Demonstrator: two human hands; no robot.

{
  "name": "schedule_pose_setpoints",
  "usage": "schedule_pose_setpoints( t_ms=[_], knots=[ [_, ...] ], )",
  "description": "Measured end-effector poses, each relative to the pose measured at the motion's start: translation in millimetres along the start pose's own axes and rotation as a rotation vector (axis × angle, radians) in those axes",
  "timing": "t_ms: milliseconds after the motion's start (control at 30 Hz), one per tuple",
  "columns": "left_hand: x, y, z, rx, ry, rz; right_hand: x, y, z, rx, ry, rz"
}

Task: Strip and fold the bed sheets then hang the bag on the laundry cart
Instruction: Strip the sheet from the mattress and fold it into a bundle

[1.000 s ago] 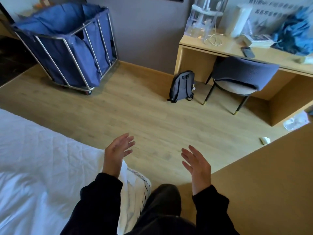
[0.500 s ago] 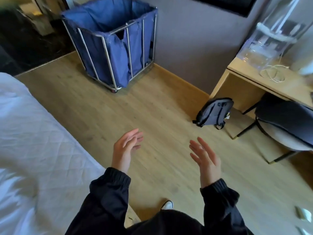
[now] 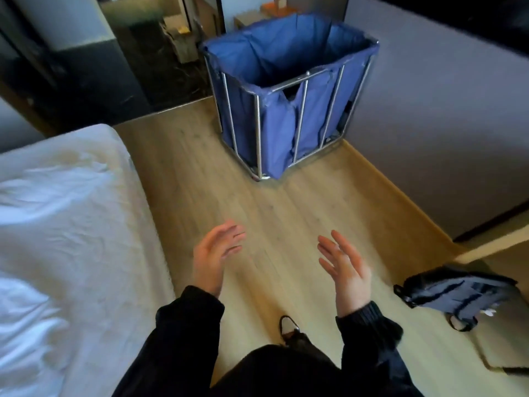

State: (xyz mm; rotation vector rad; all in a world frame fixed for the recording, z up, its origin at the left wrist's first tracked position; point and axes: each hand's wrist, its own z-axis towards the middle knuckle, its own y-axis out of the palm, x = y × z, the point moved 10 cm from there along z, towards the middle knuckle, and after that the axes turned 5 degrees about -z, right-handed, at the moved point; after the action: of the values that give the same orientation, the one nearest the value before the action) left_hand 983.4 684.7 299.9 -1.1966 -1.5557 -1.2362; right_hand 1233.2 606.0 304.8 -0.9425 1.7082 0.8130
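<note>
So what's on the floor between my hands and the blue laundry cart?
Nothing: in the head view, only bare wooden floor stretches from the left hand and right hand to the laundry cart. The backpack lies off to the right.

Shiny metal laundry cart (image 3: 259,130) frame, blue cloth bag (image 3: 282,130), matt wood-look floor (image 3: 257,207), white cloth bed (image 3: 71,224).
</note>
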Motion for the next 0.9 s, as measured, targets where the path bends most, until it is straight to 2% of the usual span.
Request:
schedule_pose_setpoints(
  t_ms=[200,367,467,733,900],
  knots=[
    [63.2,-50.6,111.5,0.275,0.069,-0.055,-31.4,142.1,140.7,-0.253,0.081,0.002],
    [88.1,-121.0,178.0,0.545,0.116,-0.154,-42.0,278.1,215.4,-0.477,0.098,-0.103],
    [102.2,-160.4,231.6,0.649,0.143,-0.168,-52.0,359.2,257.0,-0.584,0.086,-0.155],
    [164.4,-211.9,405.9,0.713,0.16,-0.231,-97.5,531.6,370.0,-0.706,0.084,-0.223],
    [190.8,-233.1,521.4,0.696,0.196,-0.201,-104.8,616.6,459.5,-0.701,0.148,-0.175]
  ],
)
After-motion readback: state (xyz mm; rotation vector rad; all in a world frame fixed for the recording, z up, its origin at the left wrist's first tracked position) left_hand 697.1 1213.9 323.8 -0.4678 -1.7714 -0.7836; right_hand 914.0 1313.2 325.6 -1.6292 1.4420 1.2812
